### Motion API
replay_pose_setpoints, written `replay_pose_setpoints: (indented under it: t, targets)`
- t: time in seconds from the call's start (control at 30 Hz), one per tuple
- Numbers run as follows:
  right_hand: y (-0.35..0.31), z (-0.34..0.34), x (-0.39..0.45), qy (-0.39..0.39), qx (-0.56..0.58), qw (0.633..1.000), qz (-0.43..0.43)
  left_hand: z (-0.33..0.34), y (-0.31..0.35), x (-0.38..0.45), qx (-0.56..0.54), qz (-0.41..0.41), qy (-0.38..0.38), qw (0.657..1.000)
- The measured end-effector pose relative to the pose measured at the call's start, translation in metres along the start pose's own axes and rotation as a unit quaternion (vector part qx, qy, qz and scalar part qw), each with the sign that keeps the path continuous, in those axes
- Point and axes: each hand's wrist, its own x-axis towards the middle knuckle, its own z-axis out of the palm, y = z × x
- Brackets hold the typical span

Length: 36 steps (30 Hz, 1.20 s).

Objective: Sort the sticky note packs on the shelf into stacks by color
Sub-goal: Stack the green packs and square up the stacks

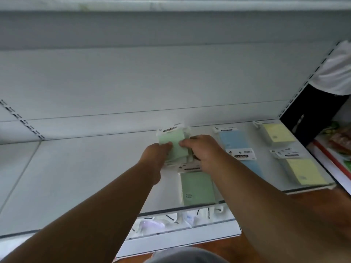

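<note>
Both hands meet on a green sticky note pack (173,146) that lies tilted on a green stack near the back of the white shelf (76,177). My left hand (154,156) grips its left edge and my right hand (202,150) holds its right side. A second green stack (197,188) sits nearer the front edge. To the right lie two blue packs (232,140) (252,168), partly hidden by my right forearm. Two yellow stacks (279,133) (303,171) stand at the shelf's right end.
The shelf's left half is bare white board. A lower shelf (180,219) below the front edge holds white packaged items. At the right a person in a white top (336,73) stands past the shelf upright, above a red-edged display (334,154).
</note>
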Motion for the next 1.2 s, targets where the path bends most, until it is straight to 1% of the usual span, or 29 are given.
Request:
replay_pose_setpoints:
  t: [0.1, 0.13, 0.2, 0.27, 0.37, 0.43, 0.5, 0.6, 0.67, 0.73, 0.77, 0.83, 0.9, 1.03, 1.13, 1.2]
  targets:
    - [-0.007, 0.025, -0.01, -0.062, -0.013, 0.998, -0.023, -0.015, -0.008, -0.02, -0.026, 0.061, 0.028, 0.997]
    - [-0.008, 0.034, -0.015, -0.075, -0.02, 0.997, -0.028, -0.022, -0.013, -0.026, -0.031, 0.088, 0.033, 0.995]
    - [-0.008, 0.05, -0.021, -0.095, -0.021, 0.994, -0.05, -0.034, -0.022, -0.034, -0.049, 0.115, 0.033, 0.992]
    - [-0.004, 0.067, -0.031, -0.116, -0.031, 0.99, -0.073, -0.051, -0.034, -0.043, -0.07, 0.122, 0.048, 0.989]
    - [0.006, 0.098, -0.048, -0.132, -0.048, 0.986, -0.087, -0.079, -0.045, -0.053, -0.098, 0.126, 0.044, 0.986]
    - [0.009, 0.119, -0.054, -0.129, -0.047, 0.986, -0.094, -0.096, -0.048, -0.056, -0.085, 0.146, 0.044, 0.985]
    - [0.008, 0.139, -0.059, -0.126, -0.025, 0.986, -0.105, -0.113, -0.05, -0.054, -0.064, 0.174, 0.063, 0.981]
    - [0.0, 0.167, -0.068, -0.126, 0.043, 0.981, -0.142, -0.143, -0.045, -0.049, -0.018, 0.247, 0.07, 0.966]
    - [-0.007, 0.187, -0.073, -0.121, 0.058, 0.974, -0.182, -0.168, -0.042, -0.045, 0.013, 0.291, 0.072, 0.954]
    - [-0.007, 0.209, -0.073, -0.112, 0.043, 0.97, -0.209, -0.197, -0.043, -0.036, 0.044, 0.299, 0.064, 0.951]
    - [-0.004, 0.219, -0.071, -0.105, 0.028, 0.972, -0.21, -0.209, -0.044, -0.031, 0.058, 0.288, 0.05, 0.954]
    - [0.008, 0.237, -0.068, -0.088, 0.013, 0.977, -0.193, -0.227, -0.049, -0.022, 0.09, 0.253, 0.02, 0.963]
    - [0.014, 0.249, -0.07, -0.065, 0.022, 0.98, -0.185, -0.237, -0.052, -0.017, 0.105, 0.242, 0.005, 0.965]
    - [0.017, 0.258, -0.071, -0.022, 0.042, 0.981, -0.186, -0.244, -0.052, -0.012, 0.135, 0.265, -0.027, 0.954]
    - [0.018, 0.258, -0.069, -0.026, 0.043, 0.982, -0.183, -0.248, -0.053, -0.007, 0.167, 0.27, -0.029, 0.948]
    - [0.015, 0.257, -0.069, -0.035, 0.062, 0.979, -0.192, -0.248, -0.054, -0.01, 0.164, 0.286, -0.025, 0.944]
